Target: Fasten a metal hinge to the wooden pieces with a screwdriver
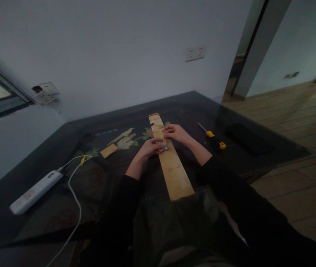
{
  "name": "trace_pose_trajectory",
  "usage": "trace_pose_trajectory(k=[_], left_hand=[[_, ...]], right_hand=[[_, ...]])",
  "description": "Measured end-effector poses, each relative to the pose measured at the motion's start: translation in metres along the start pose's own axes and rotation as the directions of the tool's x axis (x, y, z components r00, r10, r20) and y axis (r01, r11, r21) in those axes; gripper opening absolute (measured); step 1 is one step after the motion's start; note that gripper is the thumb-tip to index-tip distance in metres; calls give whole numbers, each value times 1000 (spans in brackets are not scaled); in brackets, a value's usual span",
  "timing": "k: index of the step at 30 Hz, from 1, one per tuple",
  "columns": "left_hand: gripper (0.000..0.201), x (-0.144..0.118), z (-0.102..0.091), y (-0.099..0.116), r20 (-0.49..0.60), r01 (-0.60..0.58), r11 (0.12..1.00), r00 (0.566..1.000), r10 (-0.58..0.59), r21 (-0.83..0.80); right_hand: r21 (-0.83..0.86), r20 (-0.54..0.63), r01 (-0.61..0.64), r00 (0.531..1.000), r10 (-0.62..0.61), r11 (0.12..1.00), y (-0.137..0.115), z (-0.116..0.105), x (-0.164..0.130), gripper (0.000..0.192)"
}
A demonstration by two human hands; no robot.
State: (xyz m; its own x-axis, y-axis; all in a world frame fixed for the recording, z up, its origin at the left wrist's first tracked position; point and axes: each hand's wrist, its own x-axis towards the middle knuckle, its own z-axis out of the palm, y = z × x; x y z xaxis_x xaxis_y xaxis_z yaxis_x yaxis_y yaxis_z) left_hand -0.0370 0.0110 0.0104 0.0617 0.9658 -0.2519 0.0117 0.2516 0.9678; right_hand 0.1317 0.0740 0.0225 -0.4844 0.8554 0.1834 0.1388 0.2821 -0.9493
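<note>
Both hands meet over the plank (pixel 171 163) at table (pixel 63 200) centre: left hand (pixel 149 147) pinches a small shiny piece (pixel 163 147), right hand (pixel 174 132) fingers curled on the plank; screwdriver (pixel 213 138) lies unused at 3 o'clock.

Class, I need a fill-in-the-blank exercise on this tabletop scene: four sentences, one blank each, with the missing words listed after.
1. Both hands meet over a long wooden ____ lying on the dark table.
2. The left hand and right hand work at a small shiny object on its ____ surface.
3. The screwdriver lying by the right forearm has a ____ and black handle.
4. The white power strip lies on the person's ____ side.

Missing words: plank; top; yellow; left
</note>
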Motion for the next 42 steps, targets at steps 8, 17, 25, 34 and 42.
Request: trace_pose_trajectory(k=[8,17,25,34,42], left_hand=[[26,-5,0,4,-32,19,1000,999,-18,23],[30,-5,-1,5,-40,23,999,999,-22,34],[31,-3,-2,4,-13,23,999,1000,-22,34],[31,-2,-1,5,-16,27,1000,1000,-27,7],[29,-6,2,7,-11,24,1000,1000,-24,18]], right_hand=[[52,62,-184,982,181,982,3,-7,-2,15],[-197,351,-41,930,110,980,-8,-11,-11,26],[-260,374,20,924,81,966,-1,-6,-7,21],[-185,316,29,948,31,982,2,0,-6,21],[-162,279,51,960,-4,986,2,-4,-4,19]])
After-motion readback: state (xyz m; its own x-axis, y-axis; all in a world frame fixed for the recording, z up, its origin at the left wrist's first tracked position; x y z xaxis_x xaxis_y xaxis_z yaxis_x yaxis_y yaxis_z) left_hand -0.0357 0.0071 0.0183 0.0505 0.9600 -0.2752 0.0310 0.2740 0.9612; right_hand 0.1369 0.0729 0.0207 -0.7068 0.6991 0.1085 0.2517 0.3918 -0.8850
